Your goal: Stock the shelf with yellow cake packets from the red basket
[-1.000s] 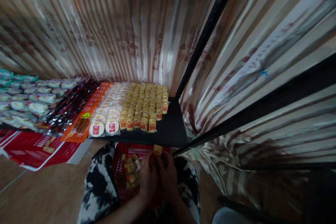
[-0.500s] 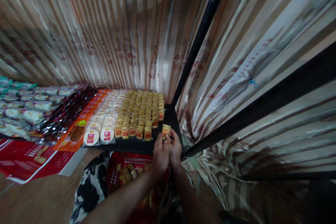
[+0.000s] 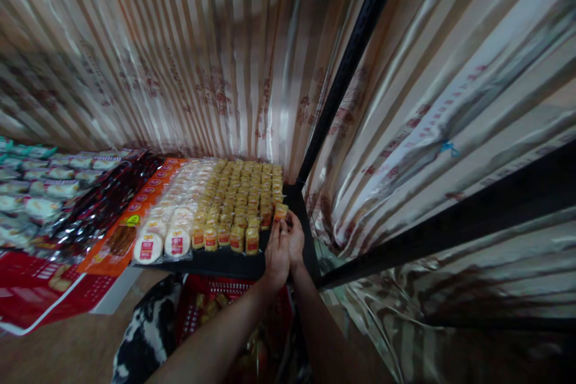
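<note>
My left hand (image 3: 276,254) and my right hand (image 3: 296,239) are pressed together over the right end of a black shelf (image 3: 234,263). Between their fingertips they grip one small yellow snack pack with a red label (image 3: 281,212). It touches the right edge of several rows of identical yellow packs (image 3: 240,198) standing on the shelf. Below my forearms sits a red plastic basket (image 3: 211,306) with more of these packs inside.
Left of the yellow packs lie round white cakes in clear wrap (image 3: 164,234), orange packets (image 3: 130,225), dark packets (image 3: 103,204) and green-white ones (image 3: 31,183). A black upright post (image 3: 342,84) rises at the shelf's right corner. Striped shiny curtain (image 3: 202,54) hangs behind and to the right.
Both hands rose from the red basket with one yellow pack and carried it forward to the shelf, up against the right end of the rows.
</note>
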`<action>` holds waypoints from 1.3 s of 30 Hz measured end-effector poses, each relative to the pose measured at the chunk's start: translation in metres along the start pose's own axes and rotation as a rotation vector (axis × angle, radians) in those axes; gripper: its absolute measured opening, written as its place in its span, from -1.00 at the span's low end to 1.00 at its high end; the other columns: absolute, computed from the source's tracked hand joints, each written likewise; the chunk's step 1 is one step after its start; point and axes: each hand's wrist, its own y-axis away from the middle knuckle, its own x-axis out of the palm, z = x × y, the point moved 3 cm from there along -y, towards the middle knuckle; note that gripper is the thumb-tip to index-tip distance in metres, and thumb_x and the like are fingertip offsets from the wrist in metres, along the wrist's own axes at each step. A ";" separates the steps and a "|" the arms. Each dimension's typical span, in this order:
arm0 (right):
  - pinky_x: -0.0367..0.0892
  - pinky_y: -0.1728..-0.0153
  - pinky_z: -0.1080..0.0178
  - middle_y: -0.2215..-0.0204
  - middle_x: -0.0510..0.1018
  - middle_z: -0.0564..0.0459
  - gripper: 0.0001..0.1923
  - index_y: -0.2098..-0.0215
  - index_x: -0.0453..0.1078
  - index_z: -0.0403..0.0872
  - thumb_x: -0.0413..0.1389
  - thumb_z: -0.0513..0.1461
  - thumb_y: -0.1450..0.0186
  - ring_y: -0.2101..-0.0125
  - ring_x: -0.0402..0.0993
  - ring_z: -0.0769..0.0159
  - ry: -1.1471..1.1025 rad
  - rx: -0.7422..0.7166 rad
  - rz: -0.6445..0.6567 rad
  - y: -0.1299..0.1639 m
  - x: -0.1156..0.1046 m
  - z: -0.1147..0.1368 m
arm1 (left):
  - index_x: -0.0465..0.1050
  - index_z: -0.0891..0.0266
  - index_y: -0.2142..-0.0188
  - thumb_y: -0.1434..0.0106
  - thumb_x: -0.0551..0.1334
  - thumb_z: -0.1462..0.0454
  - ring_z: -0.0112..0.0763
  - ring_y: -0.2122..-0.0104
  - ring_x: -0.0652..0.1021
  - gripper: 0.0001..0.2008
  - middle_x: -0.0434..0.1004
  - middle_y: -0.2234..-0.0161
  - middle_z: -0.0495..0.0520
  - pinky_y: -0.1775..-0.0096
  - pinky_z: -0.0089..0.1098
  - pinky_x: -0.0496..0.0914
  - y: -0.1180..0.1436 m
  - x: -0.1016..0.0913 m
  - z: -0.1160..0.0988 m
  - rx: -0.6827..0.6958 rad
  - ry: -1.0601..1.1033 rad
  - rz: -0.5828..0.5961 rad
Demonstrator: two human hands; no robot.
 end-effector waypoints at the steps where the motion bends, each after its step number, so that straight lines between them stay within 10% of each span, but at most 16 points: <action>1: 0.32 0.10 0.13 0.14 0.50 -0.06 -0.53 -0.02 0.33 -0.07 0.00 -0.08 -0.17 0.16 0.42 0.20 0.011 0.005 0.001 -0.001 0.001 -0.001 | 0.28 0.29 -0.13 -0.29 -0.02 0.27 -0.38 -0.20 0.23 -0.57 0.21 -0.20 0.12 -0.24 -0.37 0.03 -0.001 0.000 0.001 -0.002 0.004 0.008; 22: 0.37 0.16 0.14 0.14 0.43 -0.14 -0.55 0.03 0.33 -0.13 -0.05 -0.12 -0.16 0.17 0.42 0.17 0.086 -0.002 -0.040 0.005 0.009 0.003 | 0.32 0.23 -0.10 -0.28 0.00 0.23 -0.38 -0.17 0.28 -0.59 0.29 -0.16 0.08 -0.22 -0.38 0.07 -0.018 0.009 0.037 -0.037 0.240 -0.003; 39: 0.36 0.29 0.23 0.30 0.47 -0.04 -0.71 0.26 0.39 -0.08 -0.01 -0.10 -0.15 0.31 0.41 0.24 0.137 0.039 -0.027 0.003 0.003 0.008 | 0.28 0.27 -0.12 -0.29 -0.02 0.23 -0.37 -0.17 0.27 -0.57 0.25 -0.18 0.12 -0.22 -0.39 0.07 -0.018 0.007 0.021 -0.033 0.190 0.013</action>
